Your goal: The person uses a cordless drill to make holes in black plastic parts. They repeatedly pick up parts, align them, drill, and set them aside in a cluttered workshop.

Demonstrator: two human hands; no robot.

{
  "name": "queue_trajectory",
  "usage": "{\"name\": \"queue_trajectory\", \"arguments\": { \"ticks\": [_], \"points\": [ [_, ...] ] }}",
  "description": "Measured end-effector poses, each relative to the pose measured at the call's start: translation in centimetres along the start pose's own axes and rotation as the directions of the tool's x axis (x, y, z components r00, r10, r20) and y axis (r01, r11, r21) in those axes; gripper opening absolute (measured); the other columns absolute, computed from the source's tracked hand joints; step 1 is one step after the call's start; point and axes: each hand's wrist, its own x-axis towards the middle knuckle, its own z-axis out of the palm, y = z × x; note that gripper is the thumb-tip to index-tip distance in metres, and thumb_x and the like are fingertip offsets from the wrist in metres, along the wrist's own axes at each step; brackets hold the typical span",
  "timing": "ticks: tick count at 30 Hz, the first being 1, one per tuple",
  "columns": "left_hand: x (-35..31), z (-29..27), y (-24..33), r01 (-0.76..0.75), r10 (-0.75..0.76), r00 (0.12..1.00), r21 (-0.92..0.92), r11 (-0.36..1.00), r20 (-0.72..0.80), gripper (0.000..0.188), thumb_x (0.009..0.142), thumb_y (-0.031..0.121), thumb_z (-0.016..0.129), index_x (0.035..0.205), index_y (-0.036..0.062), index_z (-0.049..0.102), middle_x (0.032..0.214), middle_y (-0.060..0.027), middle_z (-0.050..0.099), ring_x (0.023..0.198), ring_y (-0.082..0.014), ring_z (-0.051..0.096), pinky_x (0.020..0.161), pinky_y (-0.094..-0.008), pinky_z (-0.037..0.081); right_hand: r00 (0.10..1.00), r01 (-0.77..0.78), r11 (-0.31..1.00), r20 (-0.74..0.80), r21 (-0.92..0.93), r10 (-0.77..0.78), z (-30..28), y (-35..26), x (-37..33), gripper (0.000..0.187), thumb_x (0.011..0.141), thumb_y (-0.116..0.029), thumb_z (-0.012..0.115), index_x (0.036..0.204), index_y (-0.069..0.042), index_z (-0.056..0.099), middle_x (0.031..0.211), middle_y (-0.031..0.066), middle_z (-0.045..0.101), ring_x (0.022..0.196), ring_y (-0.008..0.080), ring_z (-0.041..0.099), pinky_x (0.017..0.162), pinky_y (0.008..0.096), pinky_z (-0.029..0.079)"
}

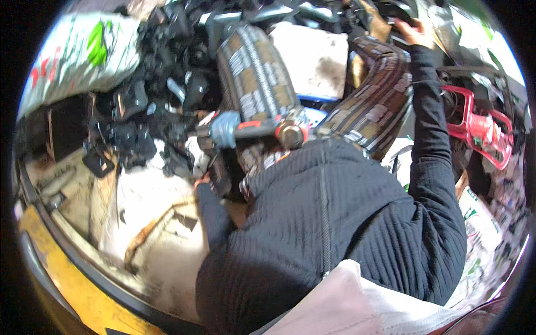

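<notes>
My right arm stretches far forward, and my right hand (416, 32) is at the upper right, fingers bent against a dark piece (395, 10) whose kind is blurred. A brown strip (379, 27) lies just left of those fingers. My left hand (202, 181) is low beside my left leg; only a little of it shows and its fingers are hidden. Close to it, a dark part (221, 172) hangs below a power tool (254, 131) with a blue-grey end, orange bands and a round metal end. That tool lies across my lap; whether my left hand touches it is hidden.
Black plastic parts (173, 33) are heaped ahead and to the left. A dirty white board (310, 58) lies between my legs. On the left is a white bag (84, 53) with green print; on the right, a pinkish-red plastic frame (483, 128). A yellow edge (70, 273) curves at lower left.
</notes>
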Motion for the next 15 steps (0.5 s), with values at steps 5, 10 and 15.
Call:
{"name": "queue_trajectory", "arguments": {
  "ticks": [5,10,15],
  "points": [
    [-8.2,-15.1,15.4,-0.437,0.437,0.884,0.039,0.899,-0.168,0.046,0.079,0.042,0.062,0.103,0.0027,0.058,0.089,-0.0097,0.061,0.066,-0.0181,0.057,0.054,-0.0294,0.045,0.988,-0.079,0.860,0.153,0.504,0.001,1.4,-3.4,-6.3,0.039,0.064,-0.021,0.081,0.089,-0.004,0.055,0.062,-0.0053,0.047,0.048,0.0023,0.042,0.042,0.0170,0.037],
    [-24.7,-8.5,38.2,-0.952,0.987,-0.150,0.277,-0.128,-0.061,0.019,0.081,0.005,0.062,0.099,-0.0011,0.063,0.109,-0.0171,0.058,0.094,-0.0228,0.057,0.083,-0.0320,0.045,0.882,-0.470,0.546,0.362,0.694,0.301,0.6,-3.7,-10.8,0.053,0.061,-0.027,0.083,0.096,-0.004,0.052,0.060,-0.0051,0.044,0.044,0.0019,0.039,0.039,0.0160,0.034],
    [-31.5,17.0,49.2,-0.794,0.772,-0.560,0.071,-0.603,0.300,0.022,0.068,0.024,0.073,0.076,0.0046,0.068,0.091,-0.0134,0.063,0.086,-0.0263,0.059,0.076,-0.0344,0.048,0.880,-0.467,0.395,0.372,0.791,0.295,-2.2,-2.9,-12.9,0.045,0.066,-0.039,0.077,0.086,-0.005,0.057,0.060,-0.0048,0.043,0.045,0.0029,0.040,0.039,0.0186,0.035]
  ]
}}
